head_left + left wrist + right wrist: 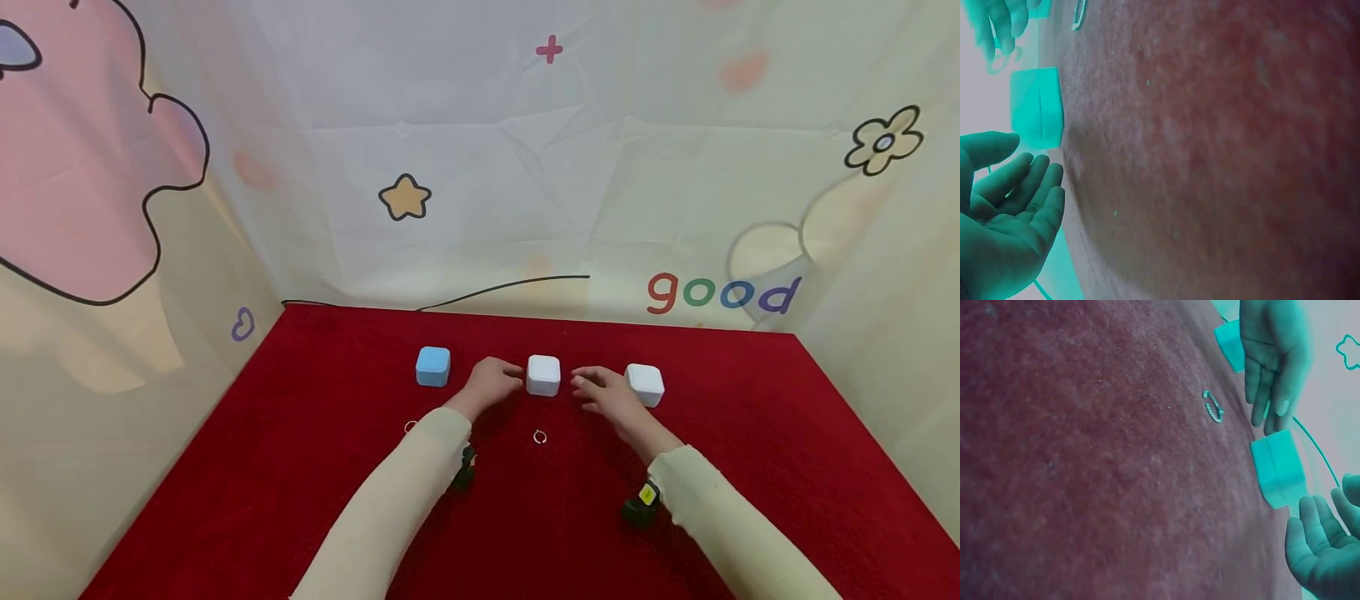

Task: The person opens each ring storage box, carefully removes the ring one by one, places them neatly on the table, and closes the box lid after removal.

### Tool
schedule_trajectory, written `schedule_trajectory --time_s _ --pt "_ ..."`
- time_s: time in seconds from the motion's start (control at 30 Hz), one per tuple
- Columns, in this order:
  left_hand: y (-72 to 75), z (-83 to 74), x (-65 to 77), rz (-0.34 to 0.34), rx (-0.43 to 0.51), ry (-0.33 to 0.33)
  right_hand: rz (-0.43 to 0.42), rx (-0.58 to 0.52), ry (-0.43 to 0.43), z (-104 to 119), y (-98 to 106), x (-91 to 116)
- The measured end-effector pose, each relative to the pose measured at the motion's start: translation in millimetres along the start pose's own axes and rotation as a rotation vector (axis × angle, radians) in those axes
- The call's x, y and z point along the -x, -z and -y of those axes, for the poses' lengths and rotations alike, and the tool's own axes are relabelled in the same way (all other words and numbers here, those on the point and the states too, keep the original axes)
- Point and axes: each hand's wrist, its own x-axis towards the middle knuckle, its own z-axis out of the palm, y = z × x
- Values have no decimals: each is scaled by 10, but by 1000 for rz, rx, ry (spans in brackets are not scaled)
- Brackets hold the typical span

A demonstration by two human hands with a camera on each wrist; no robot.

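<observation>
1. We find the middle box [543,376], white with rounded corners, standing on the desk [285,492] between the two hands, gripped by neither.
2. We see the left hand [491,385] just beside the box's left side, its fingers loosely bent toward it and holding nothing; in the head view a narrow gap separates fingertips and box.
3. We see the right hand [611,396] on the opposite side, slightly farther off, its fingers relaxed, a little spread and likewise holding nothing.
4. Nearer to us than the middle box, the front ring [536,438] lies on the desk; in the right wrist view we make out a break in its thin band.
5. The right box [644,384], also white, stands close by the back of the right hand; we cannot tell whether they touch.
6. The blue box [432,367] stands to the left of the left hand, well apart from the middle box.
7. We see part of another ring [409,425] at the edge of the left sleeve [397,492], which covers the remainder.
8. Below the right sleeve [742,517] we notice a dark device [641,507] with a yellow patch.
9. Red, short-piled cloth covers the desk, and behind it we see a pale backdrop [480,158] with a star [405,197], a flower [884,142] and the word "good" [723,293].
</observation>
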Motion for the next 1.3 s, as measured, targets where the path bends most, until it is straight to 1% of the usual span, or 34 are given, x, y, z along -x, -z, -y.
schedule_trajectory --time_s 0.2,0.4,0.6,0.7,0.87,0.97,1.13,1.3 --pt "48 15 78 -16 8 2 -23 17 -2 3 111 109" --pt "80 22 156 -18 -6 -32 -12 46 26 -5 226 235" --pt "135 -15 276 -1 29 -31 -4 49 53 -20 325 315" --pt "134 -33 315 -10 44 -35 -10 41 58 -31 382 354" --pt "63 -67 341 -30 66 -48 -18 27 69 -79 483 407" --pt "4 -97 359 -39 83 -68 -30 14 77 -110 538 425" --pt "-73 -196 418 -57 110 -99 -59 -2 80 -154 614 440" --pt "-155 -309 455 -63 143 -107 -91 23 82 -180 677 477"
